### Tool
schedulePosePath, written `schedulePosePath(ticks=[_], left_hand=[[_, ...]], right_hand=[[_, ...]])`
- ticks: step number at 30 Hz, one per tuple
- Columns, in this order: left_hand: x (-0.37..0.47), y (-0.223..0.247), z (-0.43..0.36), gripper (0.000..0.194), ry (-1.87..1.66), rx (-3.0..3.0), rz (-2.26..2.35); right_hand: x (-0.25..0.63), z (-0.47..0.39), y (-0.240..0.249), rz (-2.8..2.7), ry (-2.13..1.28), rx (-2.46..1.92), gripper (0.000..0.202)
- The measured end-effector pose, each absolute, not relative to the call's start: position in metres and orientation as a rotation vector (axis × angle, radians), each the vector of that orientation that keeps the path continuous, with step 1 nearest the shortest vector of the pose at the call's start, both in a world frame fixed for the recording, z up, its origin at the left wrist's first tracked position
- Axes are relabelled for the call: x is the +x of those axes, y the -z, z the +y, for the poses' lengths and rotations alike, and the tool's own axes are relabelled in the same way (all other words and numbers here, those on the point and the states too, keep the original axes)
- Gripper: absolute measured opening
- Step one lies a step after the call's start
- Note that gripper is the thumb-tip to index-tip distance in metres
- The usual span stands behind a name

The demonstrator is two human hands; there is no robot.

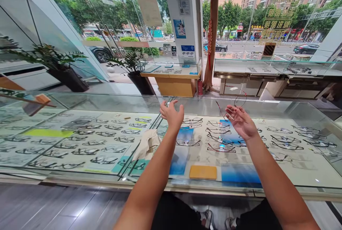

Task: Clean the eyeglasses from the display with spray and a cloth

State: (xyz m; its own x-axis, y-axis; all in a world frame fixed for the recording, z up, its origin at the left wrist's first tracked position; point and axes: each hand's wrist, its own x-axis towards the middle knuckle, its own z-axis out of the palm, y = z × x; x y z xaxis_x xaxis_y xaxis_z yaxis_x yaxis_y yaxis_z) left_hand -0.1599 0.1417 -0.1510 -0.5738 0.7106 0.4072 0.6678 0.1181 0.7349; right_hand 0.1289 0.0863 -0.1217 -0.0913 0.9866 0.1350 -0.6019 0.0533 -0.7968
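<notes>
The right hand [243, 126] pinches some red glasses [236, 103] with its fingertips. Its fingers are nearly closed on the thin frame, and the glasses are up in the air over the glass table [197, 104]. Maybe the grip is small and light so the frame does not bend and the lenses stay clean. A little white tag [233, 88] shows beside the glasses' top arm.

The left hand [173, 115] is up too, well apart from the right one. Its fingers are curved and wide apart, and I can see nothing in them.

Below the hands, more glasses [188, 142] sit in rows under the glass, likely so people can look without touching. Some rest on a blue sheet [177, 162], which may help thin frames show up. A crumpled cloth [146, 143] lies near the left arm. A yellow pad [203, 172] is near the table's front edge; I can't tell if it is on or under the glass.
</notes>
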Motion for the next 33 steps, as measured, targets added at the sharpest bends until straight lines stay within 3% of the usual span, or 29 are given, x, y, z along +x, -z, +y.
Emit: schedulePosePath(ticks=[20,33], left_hand=[[-0.175,0.164,0.155,0.066,-0.923,1.33,2.441],[-0.172,0.161,0.15,0.066,-1.072,1.394,2.495]], right_hand=[[0.13,0.089,0.127,-0.883,-1.517,-0.52,0.031],[0.128,0.088,0.125,-0.882,-1.51,-0.535,0.034]])
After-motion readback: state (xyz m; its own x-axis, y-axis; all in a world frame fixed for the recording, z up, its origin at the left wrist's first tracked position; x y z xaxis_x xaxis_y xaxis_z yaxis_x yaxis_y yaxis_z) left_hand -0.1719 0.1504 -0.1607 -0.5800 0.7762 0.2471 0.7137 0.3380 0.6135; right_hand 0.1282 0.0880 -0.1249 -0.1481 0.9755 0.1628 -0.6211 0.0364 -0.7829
